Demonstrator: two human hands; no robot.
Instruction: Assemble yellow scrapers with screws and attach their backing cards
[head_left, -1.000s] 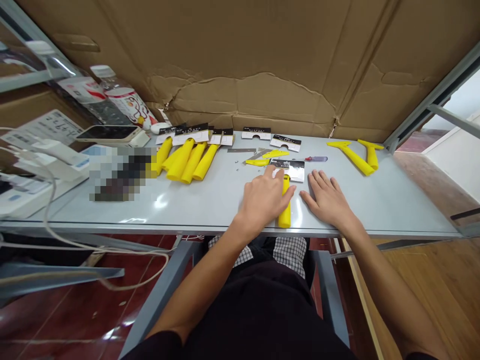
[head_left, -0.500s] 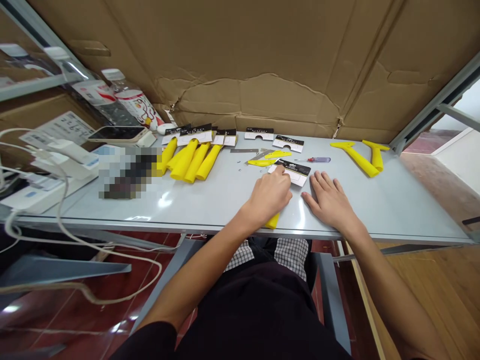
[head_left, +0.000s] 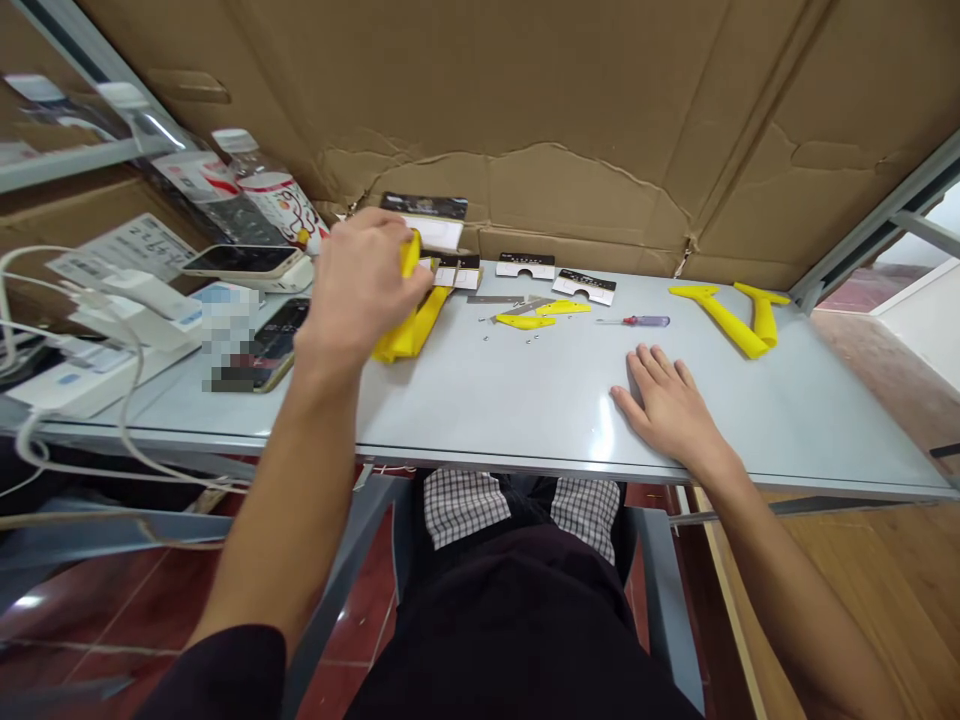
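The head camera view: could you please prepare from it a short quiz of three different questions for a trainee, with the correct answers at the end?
1. What does the left hand hold?
2. Fill in "left" or "right": in the picture, the screwdriver lies to the ____ of the two T-shaped yellow pieces.
3. True or false: the right hand is gripping the screwdriver.

Key:
1. A yellow handle, partly covered by the fingers.
2. Left.
3. False; it lies open, palm down, on the table.
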